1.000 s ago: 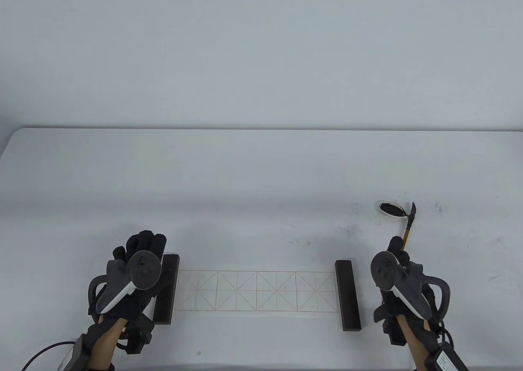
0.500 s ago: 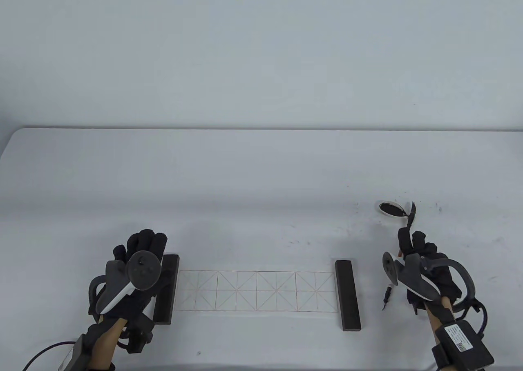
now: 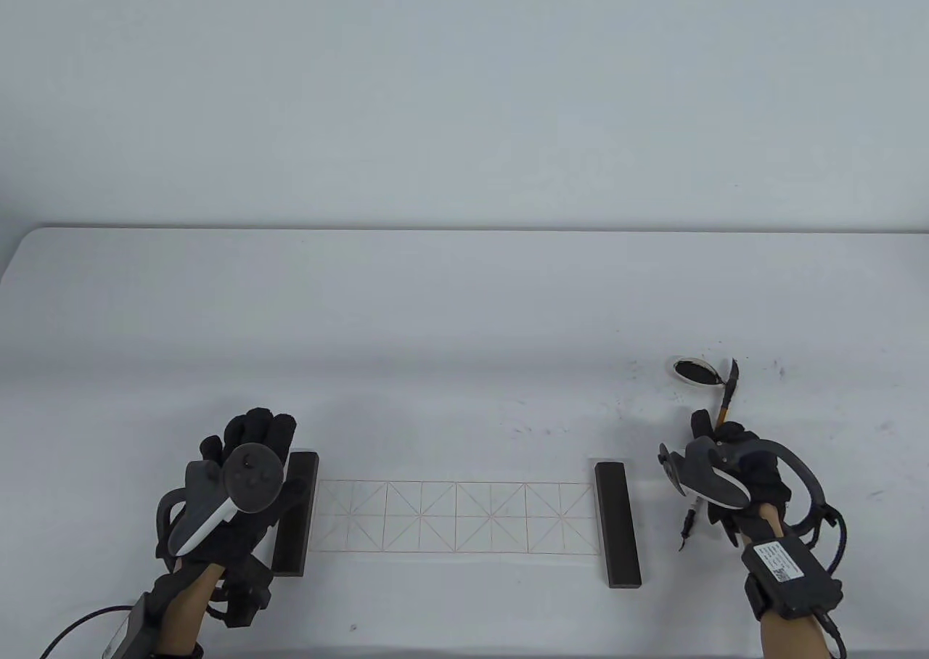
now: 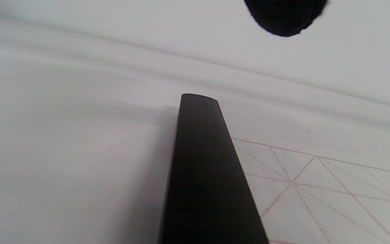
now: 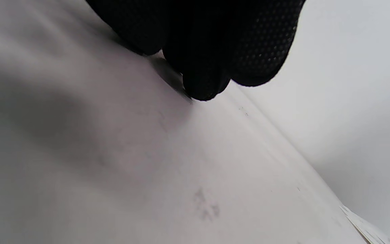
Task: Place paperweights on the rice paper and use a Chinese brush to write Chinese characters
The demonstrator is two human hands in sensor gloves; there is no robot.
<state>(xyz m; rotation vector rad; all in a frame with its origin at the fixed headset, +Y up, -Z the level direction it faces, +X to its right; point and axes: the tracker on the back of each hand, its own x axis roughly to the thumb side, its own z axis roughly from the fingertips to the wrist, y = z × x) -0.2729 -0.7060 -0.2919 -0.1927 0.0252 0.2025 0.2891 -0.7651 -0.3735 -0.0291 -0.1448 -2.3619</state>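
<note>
Lying beyond brush: ink dish.

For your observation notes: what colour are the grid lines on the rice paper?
Reddish-pink lines on the white rice paper, clearest in the left wrist view.

My rice paper, a long strip with a red grid, lies flat along the near table edge. One dark paperweight pins its left end, another paperweight its right end. My brush has an orange-brown shaft; its black tip points toward the small ink dish
</note>
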